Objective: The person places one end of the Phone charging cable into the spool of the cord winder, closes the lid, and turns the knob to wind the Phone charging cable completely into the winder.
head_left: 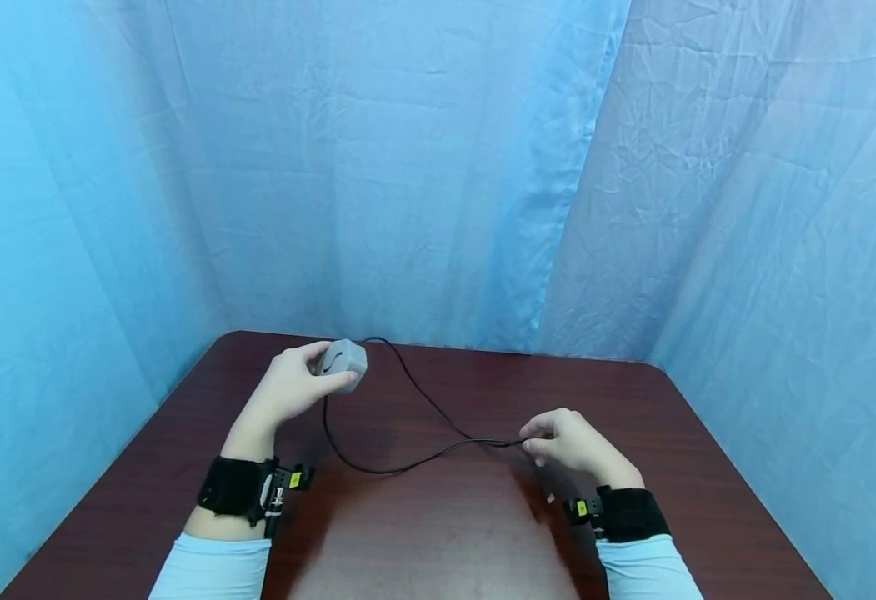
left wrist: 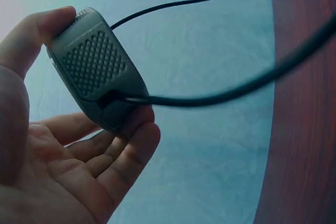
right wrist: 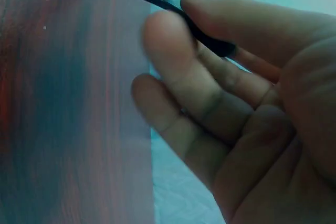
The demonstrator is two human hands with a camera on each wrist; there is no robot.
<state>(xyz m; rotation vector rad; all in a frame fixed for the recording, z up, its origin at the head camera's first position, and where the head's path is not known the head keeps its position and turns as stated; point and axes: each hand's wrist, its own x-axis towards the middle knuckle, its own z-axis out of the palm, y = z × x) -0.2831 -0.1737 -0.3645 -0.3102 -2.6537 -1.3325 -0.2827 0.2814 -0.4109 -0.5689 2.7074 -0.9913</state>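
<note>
My left hand (head_left: 293,388) holds a small grey block-shaped device (head_left: 351,358) between thumb and fingers, above the far left part of the table. In the left wrist view, a crosshatched panel (left wrist: 94,61) covers the device's side, and a black cord (left wrist: 181,101) comes out at its corner. A second strand shows behind it. Both strands form a wide loop that narrows towards my right hand (head_left: 578,446), where thumb and fingers pinch the cord. A thicker black piece of the cord (right wrist: 220,48) shows between those fingers in the right wrist view.
The dark red-brown wooden table (head_left: 438,533) has rounded far corners. Light blue curtains (head_left: 407,167) hang along its back and sides. Black straps with small cameras sit on both wrists, and a small pale bit (head_left: 551,498) shows beside the right wrist.
</note>
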